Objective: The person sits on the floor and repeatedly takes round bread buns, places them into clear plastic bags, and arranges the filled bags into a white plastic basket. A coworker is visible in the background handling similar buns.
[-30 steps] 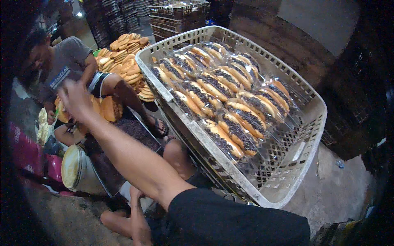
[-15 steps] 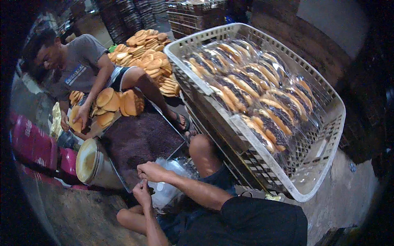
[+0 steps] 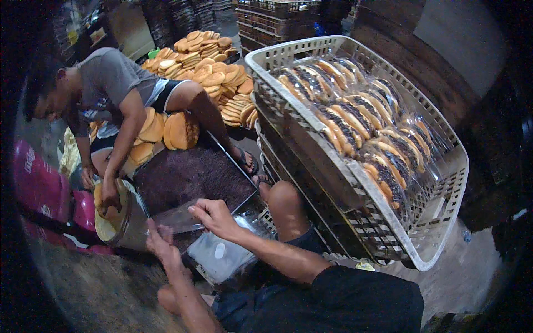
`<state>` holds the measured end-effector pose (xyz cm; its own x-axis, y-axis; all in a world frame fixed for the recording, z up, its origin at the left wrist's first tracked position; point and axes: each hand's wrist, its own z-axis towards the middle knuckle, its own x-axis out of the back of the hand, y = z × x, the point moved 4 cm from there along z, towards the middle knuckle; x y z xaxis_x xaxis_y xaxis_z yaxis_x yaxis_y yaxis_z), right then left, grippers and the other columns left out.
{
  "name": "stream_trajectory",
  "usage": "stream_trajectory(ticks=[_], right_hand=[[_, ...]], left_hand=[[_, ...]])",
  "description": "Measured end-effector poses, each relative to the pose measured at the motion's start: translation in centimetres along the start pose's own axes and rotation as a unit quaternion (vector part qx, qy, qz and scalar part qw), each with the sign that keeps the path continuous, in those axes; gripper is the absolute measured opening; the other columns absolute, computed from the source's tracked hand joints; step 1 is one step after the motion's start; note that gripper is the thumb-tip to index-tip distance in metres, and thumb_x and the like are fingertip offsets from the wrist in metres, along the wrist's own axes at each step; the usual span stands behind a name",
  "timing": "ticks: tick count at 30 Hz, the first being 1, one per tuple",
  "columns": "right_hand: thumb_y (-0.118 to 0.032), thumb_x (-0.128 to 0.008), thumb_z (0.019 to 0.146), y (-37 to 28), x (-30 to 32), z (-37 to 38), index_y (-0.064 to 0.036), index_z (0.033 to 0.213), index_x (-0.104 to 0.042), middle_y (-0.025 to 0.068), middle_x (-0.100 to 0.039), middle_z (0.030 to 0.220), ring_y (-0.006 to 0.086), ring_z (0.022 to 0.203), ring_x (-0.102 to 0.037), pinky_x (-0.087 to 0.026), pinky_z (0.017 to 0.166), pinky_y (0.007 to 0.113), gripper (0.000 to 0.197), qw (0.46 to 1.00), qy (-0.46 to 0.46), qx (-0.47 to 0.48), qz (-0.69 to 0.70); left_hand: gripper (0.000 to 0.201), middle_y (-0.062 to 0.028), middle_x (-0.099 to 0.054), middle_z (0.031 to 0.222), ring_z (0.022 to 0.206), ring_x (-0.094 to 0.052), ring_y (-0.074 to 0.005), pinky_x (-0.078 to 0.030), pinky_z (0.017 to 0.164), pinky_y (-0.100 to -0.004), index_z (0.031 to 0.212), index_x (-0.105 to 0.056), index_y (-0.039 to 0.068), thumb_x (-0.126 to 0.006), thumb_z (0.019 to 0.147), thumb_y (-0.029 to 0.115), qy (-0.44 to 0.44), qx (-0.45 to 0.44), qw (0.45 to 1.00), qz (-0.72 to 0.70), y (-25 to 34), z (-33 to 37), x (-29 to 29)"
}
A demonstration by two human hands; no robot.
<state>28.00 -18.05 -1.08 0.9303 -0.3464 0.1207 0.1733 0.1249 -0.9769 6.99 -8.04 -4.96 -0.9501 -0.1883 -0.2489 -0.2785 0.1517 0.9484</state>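
My right hand pinches a clear plastic bag, which spreads toward my left hand. The left hand is smeared by motion, so its grip on the bag's other side is unclear. Below both hands, a stack of clear plastic bags with a round white spot lies by my lap. Just beyond, a metal tray holds a dark, crumbly filling. Across from me, a co-worker holds a round bread over a pale bucket.
At the right stands a grey plastic crate with several bagged, dark-filled breads, on top of other crates. Round golden breads are heaped behind the co-worker. Pink containers stand at the left.
My hands have moved apart, the left one going left, with clear plastic now spread between them. The stack of bags below shows more fully. The co-worker's hands have moved down to the bucket.
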Motion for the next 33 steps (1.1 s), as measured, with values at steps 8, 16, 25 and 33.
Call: stream_trajectory(ticks=[8, 16, 25, 33], right_hand=[[-0.031, -0.053, 0.091, 7.5, -3.1, 3.0, -0.002, 0.111, -0.052, 0.021, -0.061, 0.103, 0.0373, 0.1, -0.057, -0.045, 0.084, 0.046, 0.035, 0.935, -0.209, -0.014, -0.287], [-0.042, -0.057, 0.085, 8.2, -12.7, 3.2, -0.0111, 0.112, -0.058, 0.0153, -0.051, 0.126, 0.0352, 0.122, -0.04, -0.03, 0.101, 0.053, 0.041, 0.84, -0.233, 0.221, -0.438], [-0.032, -0.051, 0.091, 15.7, -19.7, 2.3, -0.0011, 0.104, -0.057, 0.0243, -0.06, 0.103, 0.0407, 0.096, -0.057, -0.044, 0.081, 0.049, 0.034, 0.909, -0.331, -0.009, -0.252], [-0.019, -0.063, 0.082, 9.7, -13.1, 6.7, -0.007, 0.104, -0.062, 0.0142, -0.055, 0.123, 0.0345, 0.116, -0.047, -0.038, 0.099, 0.046, 0.025, 0.888, -0.155, 0.174, -0.395]], left_hand=[[0.041, -0.0008, -0.053, 0.069, 0.059, -0.05, -0.0109, -0.038, 0.05, -0.0247, 0.099, -0.06, 0.008, -0.051, 0.091, 0.048, 0.047, -0.077, 0.994, -0.068, 4.7, 3.7, 3.3], [0.041, 0.0048, -0.026, 0.049, 0.039, -0.022, -0.0092, -0.017, 0.037, -0.0236, 0.064, -0.034, 0.017, -0.04, 0.097, 0.04, 0.169, 0.113, 0.9, -0.386, 4.6, 8.0, 9.7], [0.034, 0.0053, -0.045, 0.055, 0.044, -0.042, -0.0089, -0.034, 0.041, -0.0238, 0.07, -0.049, 0.017, -0.051, 0.091, 0.045, 0.152, 0.028, 0.953, -0.26, 7.4, 8.4, 9.5], [0.041, -0.0033, -0.059, 0.087, 0.072, -0.062, -0.0166, -0.052, 0.058, -0.0338, 0.098, -0.054, 0.007, -0.053, 0.09, 0.048, 0.193, -0.052, 0.96, -0.199, 6.4, 7.1, 9.6]])
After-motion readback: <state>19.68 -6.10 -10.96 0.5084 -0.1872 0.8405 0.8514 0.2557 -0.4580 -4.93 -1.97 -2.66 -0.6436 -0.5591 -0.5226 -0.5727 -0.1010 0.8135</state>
